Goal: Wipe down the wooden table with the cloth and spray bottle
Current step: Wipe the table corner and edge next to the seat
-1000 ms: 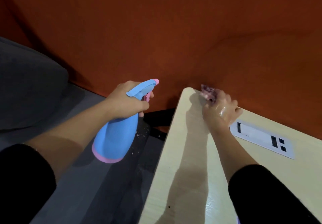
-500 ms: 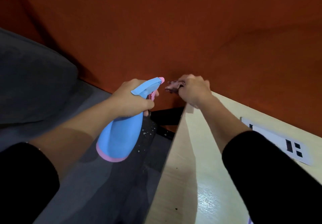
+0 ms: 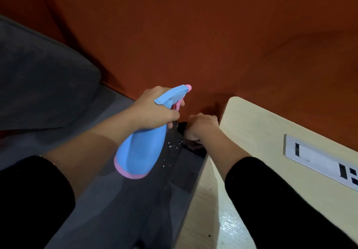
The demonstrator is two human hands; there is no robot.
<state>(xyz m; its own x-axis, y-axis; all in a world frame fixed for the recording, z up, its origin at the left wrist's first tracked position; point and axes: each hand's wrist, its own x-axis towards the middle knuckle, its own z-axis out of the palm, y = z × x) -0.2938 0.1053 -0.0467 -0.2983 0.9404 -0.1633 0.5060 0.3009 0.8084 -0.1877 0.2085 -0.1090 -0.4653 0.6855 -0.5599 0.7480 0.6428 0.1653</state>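
- I am seeing the left hand (image 3: 153, 111) gripping the blue spray bottle (image 3: 143, 148), off the table.
- The right hand (image 3: 201, 126) is clenching at the wooden table (image 3: 261, 132)'s 9 o'clock edge; cloth hidden.
- Wiping is looking mid-way; tabletop gloss patchy.

An orange-brown wall (image 3: 193, 35) fills the background. At the left lies a dark grey cushion (image 3: 38, 80) on a grey upholstered seat (image 3: 108, 200). A silver socket panel (image 3: 317, 160) with dark slots sits at the right. White specks (image 3: 173, 145) dot the dark strip beside the seat
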